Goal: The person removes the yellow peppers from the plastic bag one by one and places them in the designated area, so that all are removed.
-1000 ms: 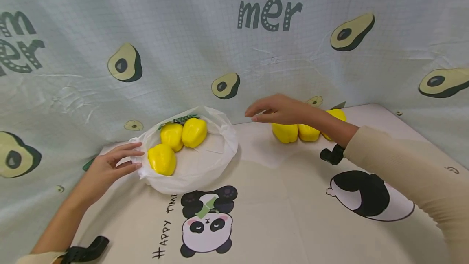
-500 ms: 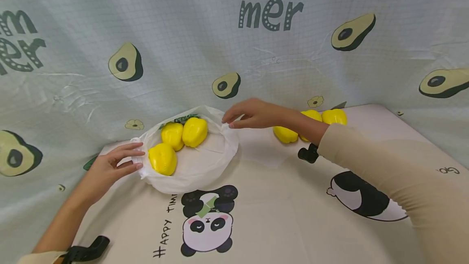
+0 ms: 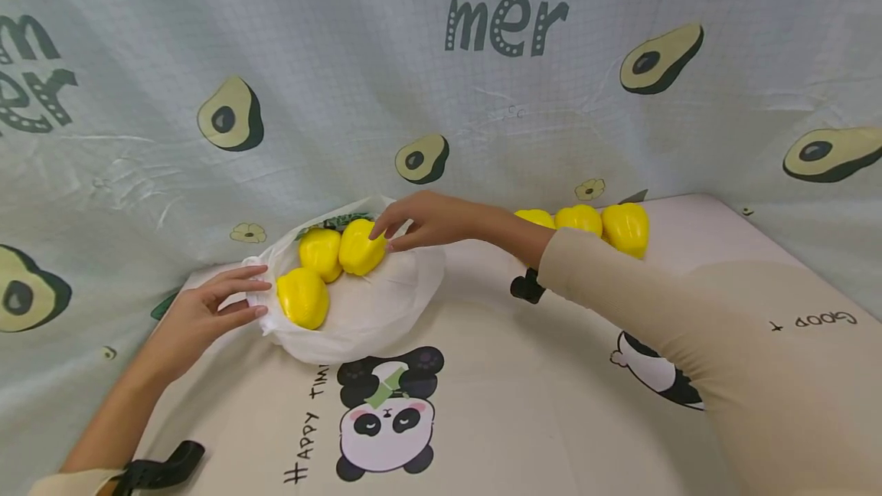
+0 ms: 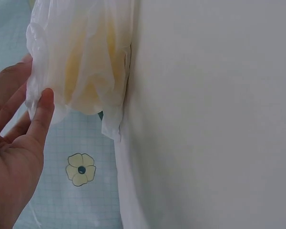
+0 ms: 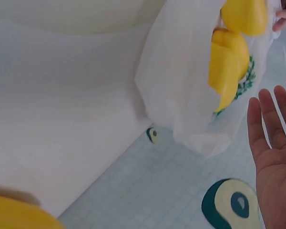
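A white plastic bag (image 3: 344,347) stands with its mouth wide, holding three yellow bell peppers: a near-left pepper (image 3: 303,298), a back pepper (image 3: 320,253) and a right-hand pepper (image 3: 361,248). At its left rim my left hand (image 3: 196,320) pinches the plastic between thumb and fingers; the left wrist view shows the thumb (image 4: 44,107) on the bag's near side. My right hand (image 3: 434,219) hovers over the bag's right side, fingertips in front of the right-hand pepper in the head view. In the right wrist view its fingers are straight and hold nothing; contact cannot be told.
Three more yellow bell peppers (image 3: 623,228) sit in a row at the table's back right, partly behind my right forearm. A hanging cloth with avocado prints (image 3: 331,98) rises behind the table. A panda print (image 3: 386,435) marks the pale table cover.
My right hand has moved left from near the row of peppers to above the bag's right-hand pepper. The left hand and the peppers have stayed put.
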The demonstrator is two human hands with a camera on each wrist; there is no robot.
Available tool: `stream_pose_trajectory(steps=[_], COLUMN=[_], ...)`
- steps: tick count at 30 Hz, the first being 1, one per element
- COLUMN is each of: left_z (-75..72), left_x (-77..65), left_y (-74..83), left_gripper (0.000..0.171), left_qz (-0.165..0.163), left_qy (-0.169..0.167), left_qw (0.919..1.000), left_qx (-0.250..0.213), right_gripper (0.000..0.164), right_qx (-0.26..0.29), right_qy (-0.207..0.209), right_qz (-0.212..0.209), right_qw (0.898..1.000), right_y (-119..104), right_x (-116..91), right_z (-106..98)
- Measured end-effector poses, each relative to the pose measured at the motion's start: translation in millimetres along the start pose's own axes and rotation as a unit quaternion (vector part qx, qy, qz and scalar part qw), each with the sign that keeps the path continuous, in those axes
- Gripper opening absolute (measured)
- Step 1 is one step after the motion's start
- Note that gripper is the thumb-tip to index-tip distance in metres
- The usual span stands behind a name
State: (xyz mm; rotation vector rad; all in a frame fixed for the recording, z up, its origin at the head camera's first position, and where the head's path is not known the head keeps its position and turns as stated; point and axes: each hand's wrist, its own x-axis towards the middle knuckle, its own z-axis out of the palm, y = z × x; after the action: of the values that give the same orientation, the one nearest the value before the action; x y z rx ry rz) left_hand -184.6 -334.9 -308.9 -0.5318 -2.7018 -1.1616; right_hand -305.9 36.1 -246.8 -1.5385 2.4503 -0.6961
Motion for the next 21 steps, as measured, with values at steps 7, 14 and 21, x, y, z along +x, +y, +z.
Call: stream_pose_trajectory(steps=[7, 14, 21], left_z=[-0.7, -0.9, 0.3], left_x=[0.6, 3.4, 4.5], left_y=[-0.2, -1.1, -0.9], left_gripper=[0.036, 0.036, 0.037], left_qz=[0.005, 0.008, -0.002], left_qy=[-0.003, -0.005, -0.007], left_qw=[0.9999, 0.9999, 0.9999], left_qx=[-0.011, -0.006, 0.008], right_gripper=[0.038, 0.045, 0.056], right_qx=[0.0, -0.006, -0.004], right_qy=[-0.031, -0.058, -0.081], right_qz=[-0.012, -0.021, -0.015], right_qw=[0.999, 0.998, 0.997], right_y=[-4, -10, -18], right_x=[25, 57, 87], right_z=[9, 17, 32])
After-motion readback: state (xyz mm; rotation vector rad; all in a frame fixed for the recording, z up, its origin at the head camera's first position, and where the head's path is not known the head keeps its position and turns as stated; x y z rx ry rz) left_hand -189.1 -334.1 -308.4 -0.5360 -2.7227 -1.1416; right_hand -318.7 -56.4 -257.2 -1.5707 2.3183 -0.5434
